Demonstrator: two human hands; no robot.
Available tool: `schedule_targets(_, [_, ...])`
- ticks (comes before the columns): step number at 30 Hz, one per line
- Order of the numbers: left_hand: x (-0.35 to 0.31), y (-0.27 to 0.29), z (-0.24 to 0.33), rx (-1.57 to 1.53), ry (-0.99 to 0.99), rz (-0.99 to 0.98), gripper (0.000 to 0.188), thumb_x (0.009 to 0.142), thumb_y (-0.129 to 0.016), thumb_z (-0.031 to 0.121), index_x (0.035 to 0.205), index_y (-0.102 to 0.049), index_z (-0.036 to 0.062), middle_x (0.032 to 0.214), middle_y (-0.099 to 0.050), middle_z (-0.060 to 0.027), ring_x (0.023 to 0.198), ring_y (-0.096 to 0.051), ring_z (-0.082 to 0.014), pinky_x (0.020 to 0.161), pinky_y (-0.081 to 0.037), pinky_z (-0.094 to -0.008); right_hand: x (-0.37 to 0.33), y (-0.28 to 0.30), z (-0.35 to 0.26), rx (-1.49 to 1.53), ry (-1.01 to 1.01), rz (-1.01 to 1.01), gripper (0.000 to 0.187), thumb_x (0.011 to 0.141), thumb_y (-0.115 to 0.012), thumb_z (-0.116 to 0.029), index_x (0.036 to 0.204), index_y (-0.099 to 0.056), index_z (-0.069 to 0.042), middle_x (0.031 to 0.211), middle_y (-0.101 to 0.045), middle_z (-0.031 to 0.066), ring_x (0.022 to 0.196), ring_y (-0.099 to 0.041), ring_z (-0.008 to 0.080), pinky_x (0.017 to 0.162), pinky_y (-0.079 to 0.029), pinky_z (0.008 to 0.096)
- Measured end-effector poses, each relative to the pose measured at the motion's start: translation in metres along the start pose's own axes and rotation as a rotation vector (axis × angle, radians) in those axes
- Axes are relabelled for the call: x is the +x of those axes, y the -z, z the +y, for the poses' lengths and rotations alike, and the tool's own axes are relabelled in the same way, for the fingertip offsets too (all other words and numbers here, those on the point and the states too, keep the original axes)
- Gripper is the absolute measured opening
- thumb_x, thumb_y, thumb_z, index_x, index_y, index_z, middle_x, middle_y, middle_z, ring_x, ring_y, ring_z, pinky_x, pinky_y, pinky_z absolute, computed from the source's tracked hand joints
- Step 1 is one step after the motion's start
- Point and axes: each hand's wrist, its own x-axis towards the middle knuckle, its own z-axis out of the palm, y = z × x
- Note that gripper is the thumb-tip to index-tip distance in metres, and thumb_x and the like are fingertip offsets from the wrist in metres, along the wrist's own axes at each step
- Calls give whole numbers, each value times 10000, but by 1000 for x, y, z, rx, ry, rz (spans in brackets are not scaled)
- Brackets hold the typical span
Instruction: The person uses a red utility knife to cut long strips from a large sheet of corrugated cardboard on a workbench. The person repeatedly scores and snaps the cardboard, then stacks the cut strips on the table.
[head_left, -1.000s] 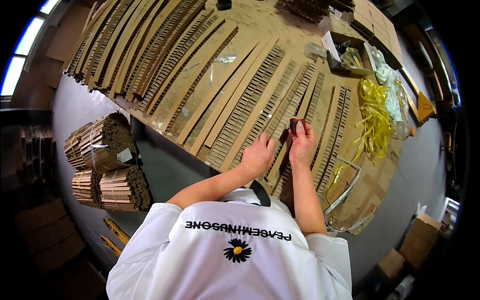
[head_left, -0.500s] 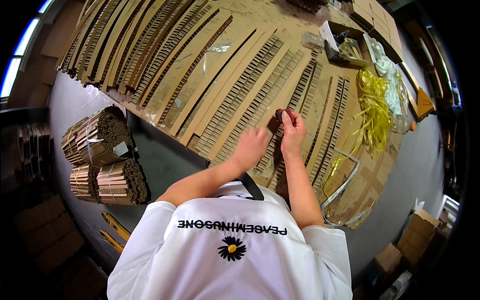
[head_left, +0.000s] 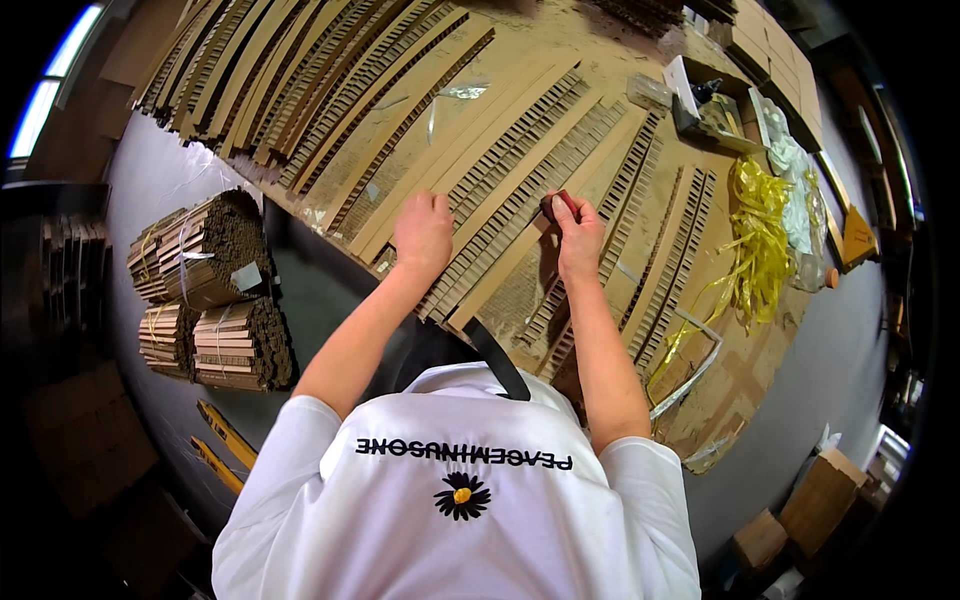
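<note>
Grey floor, cardboard sheet (head_left: 520,60) spread with slotted strips (head_left: 520,190); bundles (head_left: 200,250) lie off its left edge. I see my left hand (head_left: 424,232) flat on a strip, right hand (head_left: 578,232) pinching a dark block (head_left: 556,205) mid-sheet, hands apart

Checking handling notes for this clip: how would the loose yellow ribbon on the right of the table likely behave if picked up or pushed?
The yellow ribbon lies in thin tangled loops, so it is probably floppy and light. Its glossy look suggests it may slip through fingers. Pushed, it would likely bunch rather than slide as one piece across the cardboard table.
</note>
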Motion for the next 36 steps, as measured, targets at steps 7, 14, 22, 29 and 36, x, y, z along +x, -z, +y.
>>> schedule_targets(7, [5,-5,-7,-16,11,-123,262,862,-720,124,1071,-601,22,1076,-579,-195,1026,-589,-412,833,-517,-496,-93,-42,-12,198,-392,-208,187,1002,-674,-177,1079,-659,-7,1008,-723,81,809,-682,159,745,-577,297])
schedule_targets(14, [7,1,-5,-144,123,-170,359,883,-724,142,1201,-593,40,1133,-583,-208,1054,-602,-421,859,-526,-493,-173,5,42,-3,-724,-431,175,996,-675,-153,1113,-651,-26,1051,-739,76,943,-742,183,735,-541,245])
schedule_targets(22, [25,0,-11,-83,116,-384,372,856,-754,162,1115,-538,5,1118,-568,-227,1048,-607,-425,844,-540,-490,-254,85,24,-62,-545,-225,102,963,-661,-62,1055,-648,-18,1129,-734,85,932,-658,116,866,-534,272])
schedule_targets(29, [31,8,-15,-107,86,-394,345,844,-755,180,1057,-559,-8,1146,-564,-226,1043,-618,-430,815,-555,-496,-223,37,-15,11,-228,-13,136,961,-639,-33,1093,-655,-2,1127,-715,89,989,-652,131,903,-524,289])
schedule_targets(36, [19,-4,6,60,14,-332,360,837,-722,155,1064,-514,-31,1137,-558,-250,1069,-612,-421,877,-550,-476,-111,-40,5,146,7,-49,165,973,-673,-83,1111,-667,6,1076,-717,68,982,-656,130,902,-518,279])
